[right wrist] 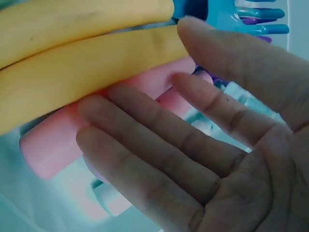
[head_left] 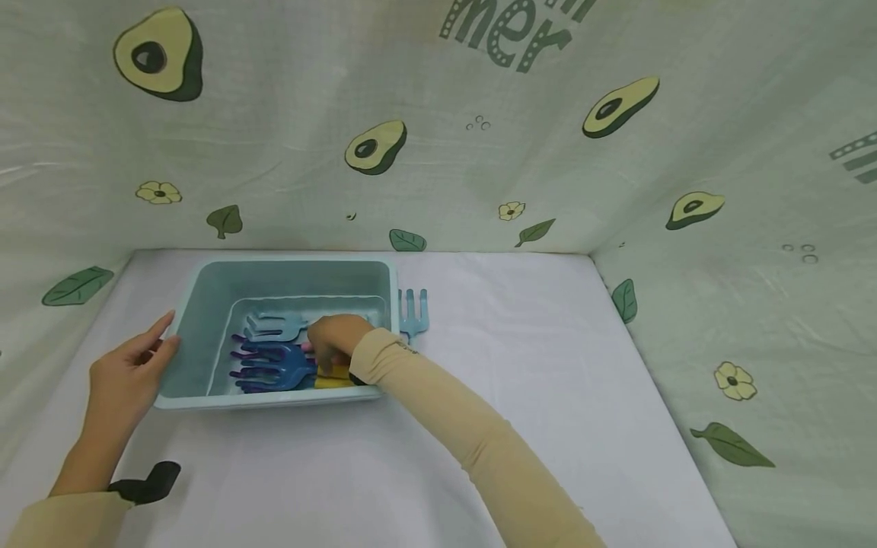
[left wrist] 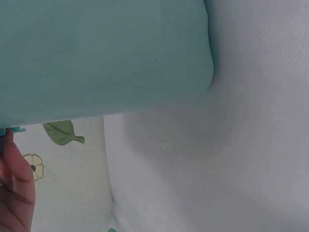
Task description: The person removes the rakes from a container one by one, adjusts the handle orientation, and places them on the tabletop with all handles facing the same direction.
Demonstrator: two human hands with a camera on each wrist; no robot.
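Tabletop (head_left: 548, 380), right hand (head_left: 336, 335) touching pink handles (right wrist: 53, 142), palm (right wrist: 256, 188) only in right-wrist view

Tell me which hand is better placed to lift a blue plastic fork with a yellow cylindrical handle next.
Likely your right hand: it reaches inside the rectangular teal plastic bin, by the yellow handles, while the left hand holds the bin's left side.

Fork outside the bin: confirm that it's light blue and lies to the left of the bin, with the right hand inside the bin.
Not left: the head view shows the light blue fork lying to the right of the bin. The right hand is inside.
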